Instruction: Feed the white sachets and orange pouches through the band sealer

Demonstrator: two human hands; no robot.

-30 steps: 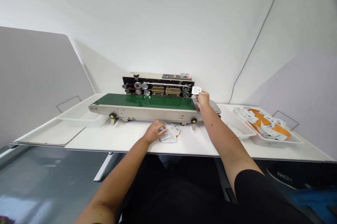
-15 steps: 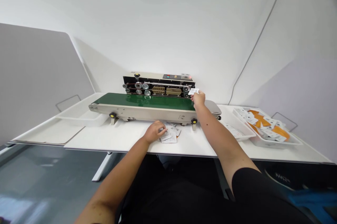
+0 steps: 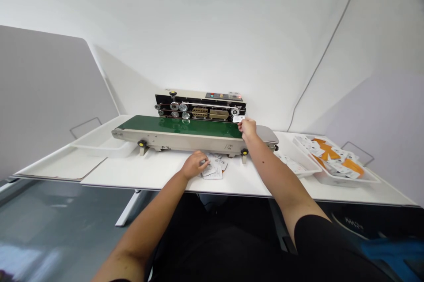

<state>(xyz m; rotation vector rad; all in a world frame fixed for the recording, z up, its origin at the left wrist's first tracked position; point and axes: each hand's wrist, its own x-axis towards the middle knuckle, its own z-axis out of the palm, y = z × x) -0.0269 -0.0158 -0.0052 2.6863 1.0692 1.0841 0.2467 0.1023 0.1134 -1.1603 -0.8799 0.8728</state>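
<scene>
- Right hand [image 3: 248, 128] pinches a white packet [image 3: 237, 119] by one end, apparently to leave the rest clear of the fingers; the packet is just by the rollers [image 3: 235, 111], above the green belt [image 3: 185, 126];
- Left hand [image 3: 194, 165] curls over the loose packets [image 3: 214, 173], perhaps to steady them; whether its fingers grip one, I cannot tell.

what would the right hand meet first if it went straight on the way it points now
Probably the round silver metal roller at the right end of the beige-and-black machine, met first by the small white printed packet pinched in the right hand; depth is unclear, so they may touch.
</scene>
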